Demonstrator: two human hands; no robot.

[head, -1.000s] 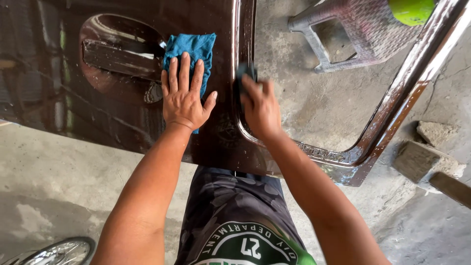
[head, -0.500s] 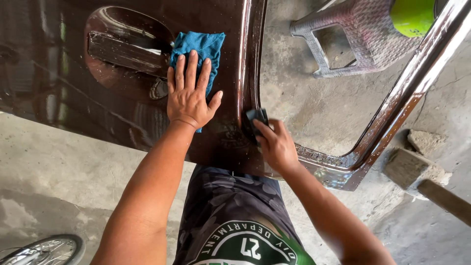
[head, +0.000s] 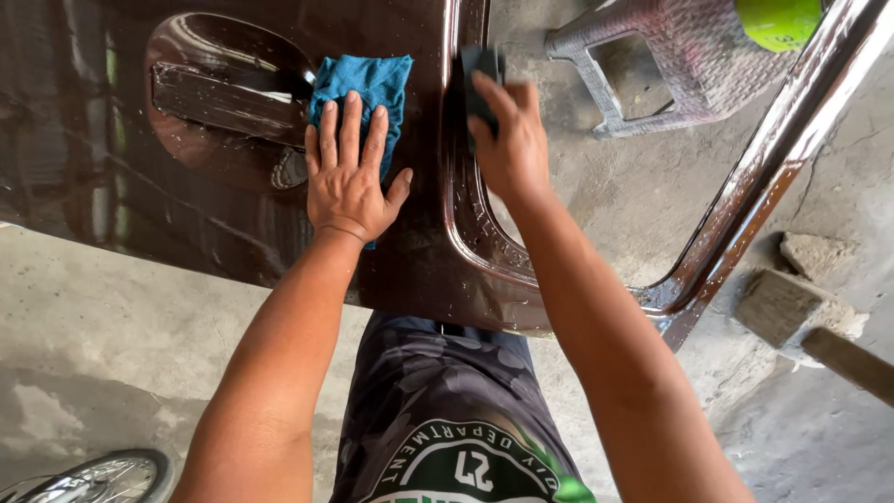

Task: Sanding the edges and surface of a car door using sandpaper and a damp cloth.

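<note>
- Our left hand [head: 349,182] lies flat, fingers spread, pressing a blue cloth [head: 365,88] against the car door panel [head: 130,214]; palm released, gripping nothing.
- The cloth is soft, crumpled, matte teal; it sits just right of the recessed door handle [head: 223,98], its far edge clear of our fingers.
- Our right hand [head: 507,140] is clenched around a small dark block [head: 480,70], rectangular with a dull surface, held against the raised door edge at the centre.
- The panel is dark brown, glossy and wet-looking, with mirror-like reflections; the handle recess is an oval dish.
- The door's window frame [head: 745,205] runs from far right to near centre, curved, shiny brown.
- Far right: a plastic stool [head: 670,65], grey-purple with a woven texture, and on it a round lime-green object [head: 778,20].
- Right: rough stone blocks [head: 792,289] on the concrete floor [head: 93,345], which is grey and stained.
- Near left: a spoked wheel [head: 102,477], chrome.
</note>
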